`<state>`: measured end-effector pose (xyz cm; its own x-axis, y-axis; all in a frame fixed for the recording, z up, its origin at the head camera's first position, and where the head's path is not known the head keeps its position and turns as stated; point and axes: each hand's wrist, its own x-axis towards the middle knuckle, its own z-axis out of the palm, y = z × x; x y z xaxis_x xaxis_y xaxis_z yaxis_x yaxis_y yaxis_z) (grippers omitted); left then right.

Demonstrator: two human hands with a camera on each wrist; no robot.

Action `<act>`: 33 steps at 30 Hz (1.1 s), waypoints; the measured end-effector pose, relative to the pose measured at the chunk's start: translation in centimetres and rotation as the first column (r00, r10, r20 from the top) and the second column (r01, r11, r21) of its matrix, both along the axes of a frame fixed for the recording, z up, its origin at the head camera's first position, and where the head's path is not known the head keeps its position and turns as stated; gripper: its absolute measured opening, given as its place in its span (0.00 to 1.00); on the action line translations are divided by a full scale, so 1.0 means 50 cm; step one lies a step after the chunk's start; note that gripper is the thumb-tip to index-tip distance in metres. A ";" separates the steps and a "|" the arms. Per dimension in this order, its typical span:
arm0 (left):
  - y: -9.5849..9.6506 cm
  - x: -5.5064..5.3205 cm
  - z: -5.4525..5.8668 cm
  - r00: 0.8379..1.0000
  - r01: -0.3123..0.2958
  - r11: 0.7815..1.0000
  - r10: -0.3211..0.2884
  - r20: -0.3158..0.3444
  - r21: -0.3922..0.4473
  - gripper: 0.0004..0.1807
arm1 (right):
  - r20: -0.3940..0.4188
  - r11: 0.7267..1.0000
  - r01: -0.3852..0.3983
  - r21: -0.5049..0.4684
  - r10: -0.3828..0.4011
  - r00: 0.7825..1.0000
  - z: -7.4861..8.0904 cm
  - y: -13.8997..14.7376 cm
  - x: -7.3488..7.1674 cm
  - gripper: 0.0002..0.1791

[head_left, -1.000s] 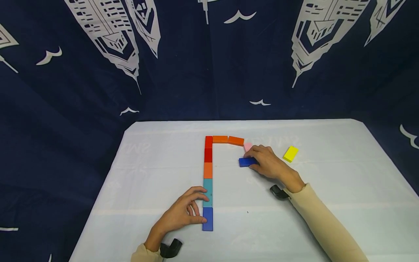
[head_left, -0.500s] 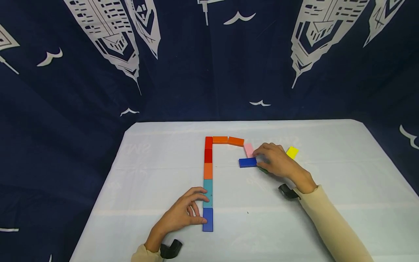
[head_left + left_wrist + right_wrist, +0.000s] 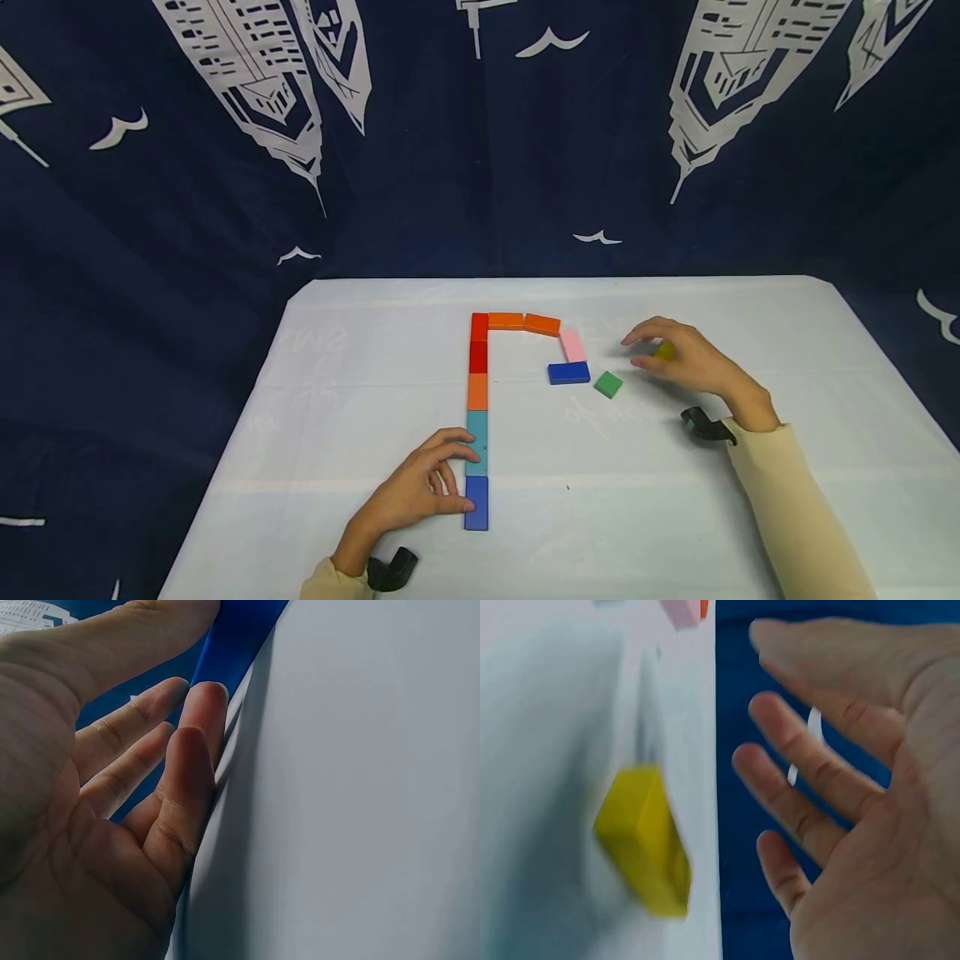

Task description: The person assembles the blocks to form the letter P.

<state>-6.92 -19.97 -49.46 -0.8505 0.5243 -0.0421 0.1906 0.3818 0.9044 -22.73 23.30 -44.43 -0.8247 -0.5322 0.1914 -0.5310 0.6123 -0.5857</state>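
My left hand rests beside a column of flat blocks. Its thumb tip touches the blue-violet block at the near end, and its fingertips lie at the teal blocks. In the left wrist view, the thumb and loosely bent fingers lie by a blue surface. My right hand hovers with fingers spread over a yellow block, partly hidden in the head view. To its left lie a green block, a dark blue block and a pink block.
An orange block and red blocks continue the column away from me. Two orange blocks run rightward from its far end. Everything lies on a white table, with a dark blue printed cloth behind.
My right hand has drawn back to the right from the dark blue block and now hangs over the yellow one. A green block has come into view. My left hand has stayed put.
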 end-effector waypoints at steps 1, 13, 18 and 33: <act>0.000 0.000 0.000 1.000 0.000 1.000 0.000 0.000 0.000 0.28 | 0.022 1.000 0.007 -0.012 -0.007 1.000 -0.001 0.010 -0.002 0.14; -0.002 0.004 0.002 1.000 -0.003 1.000 0.003 0.003 0.007 0.28 | 0.137 1.000 0.016 -0.009 -0.014 0.990 -0.022 0.076 -0.017 0.15; 0.000 0.004 0.004 1.000 -0.002 1.000 0.002 -0.003 0.006 0.28 | 0.214 1.000 0.024 0.013 -0.026 0.977 -0.034 0.090 -0.022 0.18; 0.001 0.000 0.002 1.000 -0.002 1.000 0.002 0.008 -0.008 0.28 | 0.190 0.998 0.025 0.053 -0.035 0.981 -0.045 0.101 -0.022 0.19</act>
<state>-6.92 -19.93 -49.34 -0.8512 0.5222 -0.0528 0.1827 0.3890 0.9029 -23.85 28.33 -46.70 -0.8592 -0.5116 0.0032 -0.3937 0.6573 -0.6426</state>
